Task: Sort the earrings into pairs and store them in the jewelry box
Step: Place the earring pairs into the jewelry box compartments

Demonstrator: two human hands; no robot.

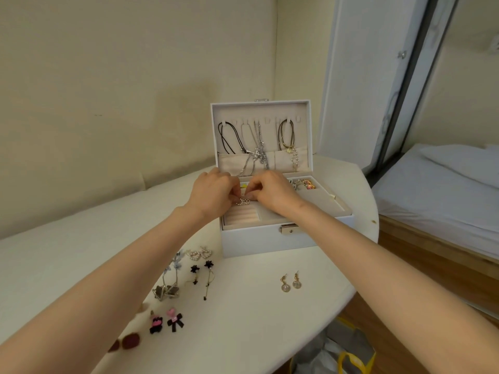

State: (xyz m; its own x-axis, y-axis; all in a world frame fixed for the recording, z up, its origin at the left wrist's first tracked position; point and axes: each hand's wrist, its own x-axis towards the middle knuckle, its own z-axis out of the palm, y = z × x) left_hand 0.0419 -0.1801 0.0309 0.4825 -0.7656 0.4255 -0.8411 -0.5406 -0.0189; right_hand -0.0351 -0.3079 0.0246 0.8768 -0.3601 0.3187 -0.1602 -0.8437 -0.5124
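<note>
Head view: no legible text, label, brand, number or sign. Surfaces checked: the front of the jewelry box (270, 240), its metal latch (288, 229), and the grey-and-yellow bag (351, 357) below the table edge. None of them carries readable print.
</note>
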